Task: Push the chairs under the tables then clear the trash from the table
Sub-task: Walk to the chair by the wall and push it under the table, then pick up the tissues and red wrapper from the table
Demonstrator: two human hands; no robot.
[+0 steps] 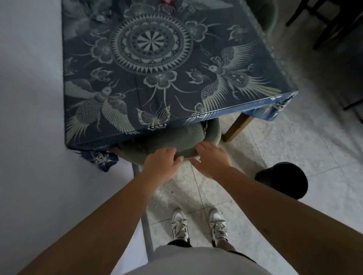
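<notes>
A green upholstered chair (pixel 172 137) stands tucked under the near edge of the table (pixel 255 110), which is covered by a blue patterned cloth with birds and a round medallion. My left hand (pixel 161 163) rests on the chair's back with its fingers curled over the top edge. My right hand (pixel 212 159) hovers just beside it with the fingers spread and relaxed, at or barely off the chair back. A small reddish item (pixel 167 2) lies at the table's far edge, mostly cut off.
A white wall (pixel 29 98) runs along the left, close to the table. A black round bin (pixel 282 179) stands on the tiled floor at my right. Another green chair (pixel 269 13) and dark furniture legs (pixel 322 23) are at the far right.
</notes>
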